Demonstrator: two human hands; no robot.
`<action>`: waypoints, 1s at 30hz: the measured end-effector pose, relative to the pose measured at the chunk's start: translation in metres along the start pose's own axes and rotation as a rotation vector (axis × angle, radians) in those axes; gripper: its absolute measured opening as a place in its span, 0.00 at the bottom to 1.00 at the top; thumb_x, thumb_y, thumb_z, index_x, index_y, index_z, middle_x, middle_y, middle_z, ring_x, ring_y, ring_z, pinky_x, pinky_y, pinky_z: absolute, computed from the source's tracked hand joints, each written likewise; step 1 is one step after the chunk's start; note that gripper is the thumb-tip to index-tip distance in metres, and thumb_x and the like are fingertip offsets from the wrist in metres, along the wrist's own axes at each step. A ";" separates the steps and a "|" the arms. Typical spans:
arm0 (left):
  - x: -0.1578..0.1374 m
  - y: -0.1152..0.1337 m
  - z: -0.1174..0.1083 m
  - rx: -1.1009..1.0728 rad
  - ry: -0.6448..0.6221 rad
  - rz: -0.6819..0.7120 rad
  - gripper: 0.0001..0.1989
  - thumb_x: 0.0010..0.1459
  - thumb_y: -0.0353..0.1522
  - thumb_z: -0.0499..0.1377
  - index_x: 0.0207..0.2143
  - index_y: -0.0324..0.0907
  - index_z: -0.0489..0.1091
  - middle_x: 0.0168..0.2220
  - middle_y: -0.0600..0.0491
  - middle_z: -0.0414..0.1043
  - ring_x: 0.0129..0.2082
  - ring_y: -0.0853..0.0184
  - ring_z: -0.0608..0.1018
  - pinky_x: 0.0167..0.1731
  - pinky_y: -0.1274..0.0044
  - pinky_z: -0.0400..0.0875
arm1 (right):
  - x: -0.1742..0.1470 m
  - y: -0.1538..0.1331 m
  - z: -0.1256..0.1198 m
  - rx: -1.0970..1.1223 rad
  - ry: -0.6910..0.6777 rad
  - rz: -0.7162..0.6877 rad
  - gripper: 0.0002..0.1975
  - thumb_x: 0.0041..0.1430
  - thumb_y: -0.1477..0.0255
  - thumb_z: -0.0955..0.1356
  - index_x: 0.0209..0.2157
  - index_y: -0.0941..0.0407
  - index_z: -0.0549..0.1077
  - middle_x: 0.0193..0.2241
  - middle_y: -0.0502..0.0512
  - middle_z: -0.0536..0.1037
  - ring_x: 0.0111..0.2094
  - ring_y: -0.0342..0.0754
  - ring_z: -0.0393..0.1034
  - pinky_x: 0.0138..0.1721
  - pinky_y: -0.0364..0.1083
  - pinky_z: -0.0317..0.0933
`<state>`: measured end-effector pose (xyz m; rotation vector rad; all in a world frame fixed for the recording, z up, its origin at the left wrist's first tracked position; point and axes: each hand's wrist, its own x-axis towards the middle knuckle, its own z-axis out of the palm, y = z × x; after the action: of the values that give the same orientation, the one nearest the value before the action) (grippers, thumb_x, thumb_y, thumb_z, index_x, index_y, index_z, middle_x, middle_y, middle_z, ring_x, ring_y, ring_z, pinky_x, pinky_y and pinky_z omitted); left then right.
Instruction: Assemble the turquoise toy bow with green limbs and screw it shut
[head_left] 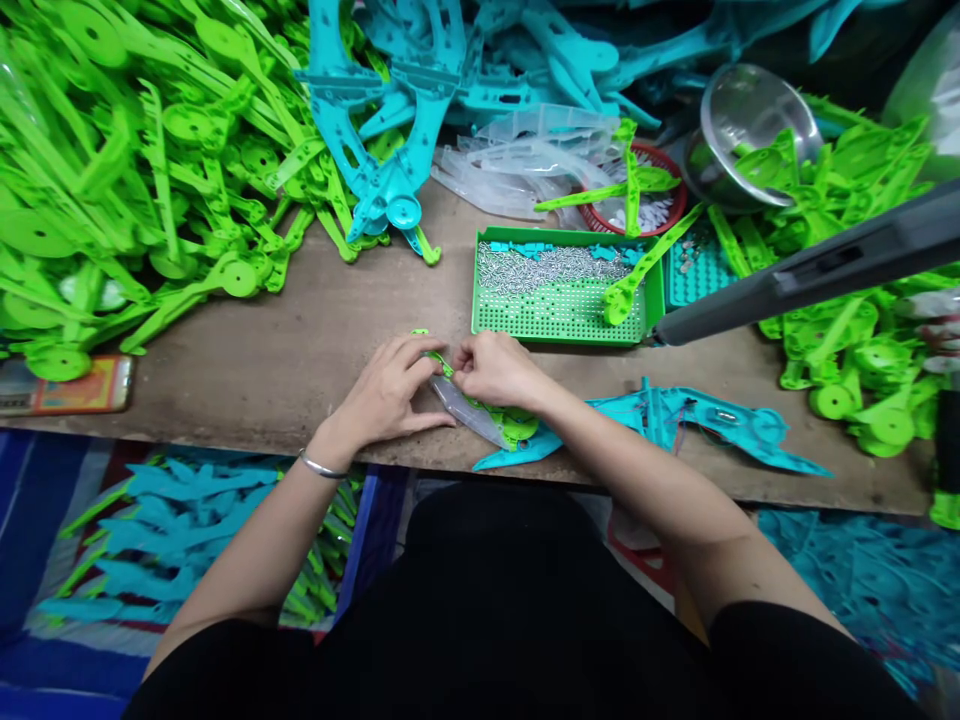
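Note:
A lime-green plastic part [519, 428] lies near the table's front edge with a clear plastic piece [472, 412] along it. My left hand [386, 388] has its fingers bent over the far end of the green part, with the thumb stretched beside the clear piece. From the other side my right hand [499, 368] pinches close to that same end; whatever is between its fingertips is hidden. Under my right forearm and to its right lies a turquoise plastic part [667, 412] with thin wires on it.
A green tray [475, 290] of screws stands just beyond my hands. A grey power screwdriver [810, 260] reaches in from the right. Piles of green parts [172, 140] and turquoise parts [420, 100] cover the back. A metal bowl [709, 150] and red basket [681, 200] sit behind the tray.

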<state>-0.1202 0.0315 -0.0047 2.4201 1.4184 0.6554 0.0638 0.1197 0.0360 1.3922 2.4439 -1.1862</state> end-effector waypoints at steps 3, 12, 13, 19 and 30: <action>0.004 -0.001 -0.001 0.036 -0.025 0.007 0.28 0.53 0.54 0.64 0.47 0.44 0.65 0.57 0.41 0.68 0.59 0.49 0.70 0.59 0.57 0.65 | 0.000 0.003 -0.002 0.035 -0.017 -0.026 0.06 0.50 0.74 0.69 0.30 0.54 0.79 0.27 0.53 0.81 0.29 0.46 0.71 0.29 0.43 0.55; 0.008 -0.001 -0.004 0.051 -0.068 0.025 0.28 0.56 0.53 0.62 0.48 0.42 0.66 0.57 0.38 0.68 0.58 0.49 0.69 0.59 0.55 0.63 | 0.003 0.009 -0.001 0.072 -0.004 -0.062 0.08 0.52 0.74 0.68 0.29 0.55 0.81 0.28 0.53 0.82 0.32 0.45 0.74 0.32 0.42 0.57; 0.008 0.000 -0.004 0.044 -0.064 0.027 0.28 0.56 0.53 0.62 0.48 0.42 0.66 0.57 0.38 0.68 0.58 0.49 0.70 0.60 0.55 0.62 | 0.002 0.008 -0.001 0.068 0.000 -0.057 0.08 0.52 0.74 0.68 0.30 0.54 0.81 0.28 0.53 0.82 0.32 0.46 0.74 0.32 0.43 0.57; 0.008 0.004 -0.004 0.043 -0.078 0.045 0.23 0.58 0.51 0.61 0.45 0.42 0.68 0.56 0.40 0.68 0.58 0.51 0.69 0.63 0.54 0.59 | 0.000 0.005 -0.003 0.071 -0.013 -0.065 0.07 0.50 0.72 0.69 0.29 0.54 0.81 0.26 0.52 0.81 0.30 0.46 0.73 0.31 0.43 0.56; 0.008 0.004 -0.006 0.062 -0.117 0.029 0.23 0.58 0.52 0.60 0.44 0.43 0.70 0.58 0.41 0.68 0.59 0.51 0.69 0.63 0.53 0.58 | -0.022 0.023 -0.008 0.154 -0.104 -0.069 0.11 0.48 0.77 0.67 0.32 0.57 0.82 0.30 0.53 0.83 0.30 0.44 0.72 0.31 0.42 0.57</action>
<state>-0.1168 0.0370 0.0039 2.4865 1.3791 0.4743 0.0966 0.1161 0.0374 1.2557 2.3923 -1.4515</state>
